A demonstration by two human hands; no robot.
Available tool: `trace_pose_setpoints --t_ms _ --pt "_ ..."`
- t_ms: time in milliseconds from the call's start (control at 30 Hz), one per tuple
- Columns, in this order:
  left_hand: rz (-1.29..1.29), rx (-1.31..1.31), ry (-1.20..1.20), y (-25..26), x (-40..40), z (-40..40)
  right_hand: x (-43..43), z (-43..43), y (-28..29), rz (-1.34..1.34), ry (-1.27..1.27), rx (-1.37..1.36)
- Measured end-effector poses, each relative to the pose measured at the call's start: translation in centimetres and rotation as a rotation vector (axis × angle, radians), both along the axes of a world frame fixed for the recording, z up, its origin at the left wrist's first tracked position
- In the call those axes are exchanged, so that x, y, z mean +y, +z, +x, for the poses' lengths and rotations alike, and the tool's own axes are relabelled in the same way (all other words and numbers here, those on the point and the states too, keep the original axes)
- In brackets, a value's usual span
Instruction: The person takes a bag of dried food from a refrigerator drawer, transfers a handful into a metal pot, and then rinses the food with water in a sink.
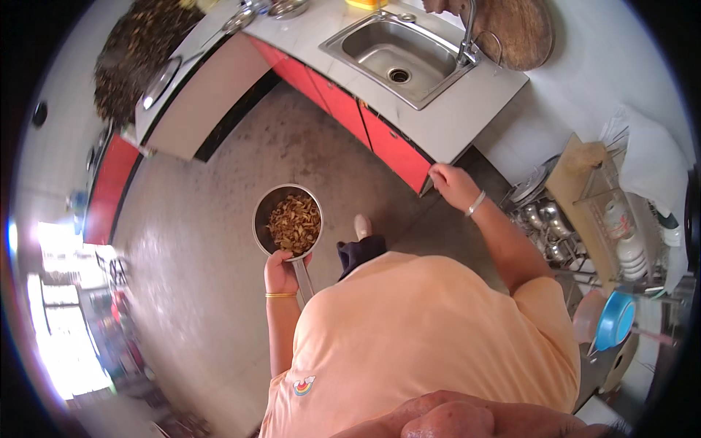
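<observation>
My left hand grips a metal ladle-like pan where its rim meets the flat handle, which points back toward my body. Inside lies a heap of brown, dried-looking pieces, whose kind I cannot tell. My right hand, with a silver bracelet at the wrist, is at the near corner of the white countertop, above or beside the red cabinet's end. Its fingers are curled; whether they touch the corner or hold anything small cannot be made out.
A steel sink with a faucet is set in the counter above red cabinet doors. A round wooden board leans on the wall. At right stands a rack with metal ware and a blue basin. A dark brown pile is at upper left.
</observation>
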State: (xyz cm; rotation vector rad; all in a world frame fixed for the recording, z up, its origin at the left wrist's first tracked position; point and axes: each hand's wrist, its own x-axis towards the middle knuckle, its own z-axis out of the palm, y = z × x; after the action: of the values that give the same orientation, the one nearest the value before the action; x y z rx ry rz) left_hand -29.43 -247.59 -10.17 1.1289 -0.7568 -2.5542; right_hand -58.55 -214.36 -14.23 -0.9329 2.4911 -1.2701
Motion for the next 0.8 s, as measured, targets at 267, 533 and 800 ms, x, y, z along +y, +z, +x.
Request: trace_pose_setpoints --t_ms 267,533,800 --pt "0.010 -0.025 -0.488 2.6 -18.0 -27.2 -8.2 -14.2 -3.4 -0.332 -0.719 -0.283" --pt "-0.122 0.042 -0.859 6.1 -16.5 -53.3 -3.2 -36.2 -1.5 -0.044 -1.229 0.266" --pt "-0.097 0.119 -1.045 5.7 -12.0 -67.7 -5.0 -40.4 -0.1 0.165 -1.386 0.165"
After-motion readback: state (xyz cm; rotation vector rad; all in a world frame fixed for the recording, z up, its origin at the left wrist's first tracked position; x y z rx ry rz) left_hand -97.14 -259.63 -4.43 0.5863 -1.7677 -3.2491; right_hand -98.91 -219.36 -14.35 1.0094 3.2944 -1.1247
